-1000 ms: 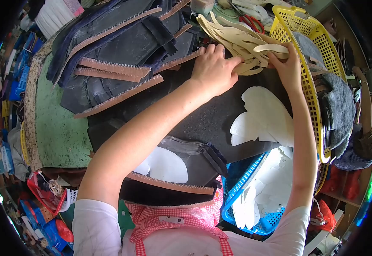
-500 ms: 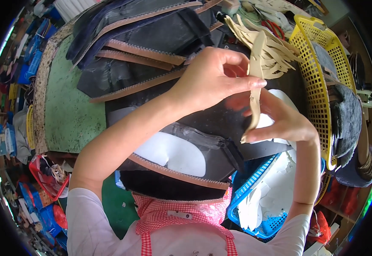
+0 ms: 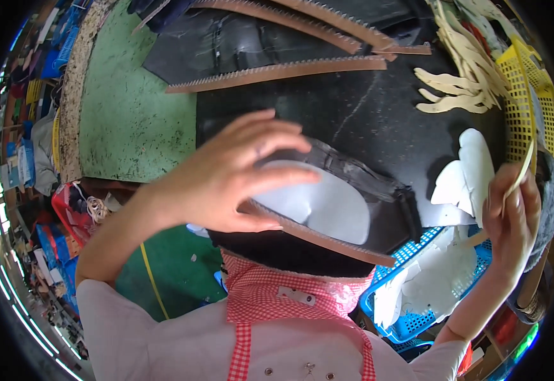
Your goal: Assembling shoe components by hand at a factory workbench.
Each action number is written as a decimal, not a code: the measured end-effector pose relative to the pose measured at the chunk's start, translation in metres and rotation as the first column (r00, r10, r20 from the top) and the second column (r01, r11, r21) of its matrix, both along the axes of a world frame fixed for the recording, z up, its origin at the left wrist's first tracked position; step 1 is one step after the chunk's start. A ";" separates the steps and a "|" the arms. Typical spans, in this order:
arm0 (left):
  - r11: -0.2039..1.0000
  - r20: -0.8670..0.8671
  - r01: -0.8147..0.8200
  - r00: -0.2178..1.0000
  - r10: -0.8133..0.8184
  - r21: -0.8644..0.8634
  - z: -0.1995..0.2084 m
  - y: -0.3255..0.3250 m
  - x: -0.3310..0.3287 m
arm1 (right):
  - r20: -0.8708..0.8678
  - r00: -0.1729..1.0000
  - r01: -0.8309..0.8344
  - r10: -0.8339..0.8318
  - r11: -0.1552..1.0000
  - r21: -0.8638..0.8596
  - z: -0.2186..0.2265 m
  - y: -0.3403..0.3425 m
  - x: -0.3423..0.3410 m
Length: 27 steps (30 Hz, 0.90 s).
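My left hand [image 3: 229, 174] hovers with spread fingers over a black shoe upper [image 3: 359, 209] that lies at the near edge of the bench, with a pale grey insert [image 3: 328, 203] showing inside it and a tan trim strip along its front. My right hand [image 3: 512, 219] is at the right, pinching a thin cream cut piece [image 3: 523, 171] seen edge-on, beside the yellow mesh basket [image 3: 518, 108]. A fan of cream cut pieces [image 3: 461, 82] lies on the black sheet [image 3: 366, 108] further back.
White cut shapes [image 3: 464, 174] rest on the black sheet by the right hand. A blue basket [image 3: 417, 298] with white pieces sits low right. Dark panels with tan zigzag strips [image 3: 277, 70] lie at the back on the green benchtop [image 3: 131, 120]. Clutter lines the left.
The hands have parted. The right hand carried the cream piece away to the right, near the yellow basket. The left hand let go of it and dropped over the black upper.
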<state>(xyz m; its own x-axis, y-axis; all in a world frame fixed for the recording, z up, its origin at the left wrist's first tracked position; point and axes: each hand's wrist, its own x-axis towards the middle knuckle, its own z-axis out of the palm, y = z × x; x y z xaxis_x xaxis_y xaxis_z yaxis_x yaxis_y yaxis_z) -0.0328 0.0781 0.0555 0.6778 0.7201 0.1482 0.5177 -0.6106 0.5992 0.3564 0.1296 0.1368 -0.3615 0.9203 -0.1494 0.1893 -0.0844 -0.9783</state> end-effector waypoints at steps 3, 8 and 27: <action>0.996 -0.012 -0.083 0.996 0.083 -0.012 -0.018 -0.041 0.022 | -0.043 0.990 -0.136 0.134 0.990 -0.040 -0.015 -0.017 -0.041; 0.975 0.099 -0.201 0.976 0.192 0.092 -0.030 -0.068 0.026 | 0.236 0.941 -0.163 0.243 0.936 -0.312 -0.021 -0.025 -0.117; 0.949 0.035 -0.283 0.959 0.280 0.140 -0.045 -0.068 0.015 | 0.610 0.789 -0.024 0.079 0.995 -0.098 -0.039 -0.040 -0.155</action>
<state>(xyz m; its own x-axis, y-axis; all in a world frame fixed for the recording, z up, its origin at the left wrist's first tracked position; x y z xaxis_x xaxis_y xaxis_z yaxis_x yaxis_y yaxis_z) -0.0182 0.0097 0.0102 0.4475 0.8521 0.2713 0.6726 -0.5206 0.5259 0.2018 0.0892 0.0980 -0.2156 0.8775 -0.4285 0.7523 -0.1305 -0.6457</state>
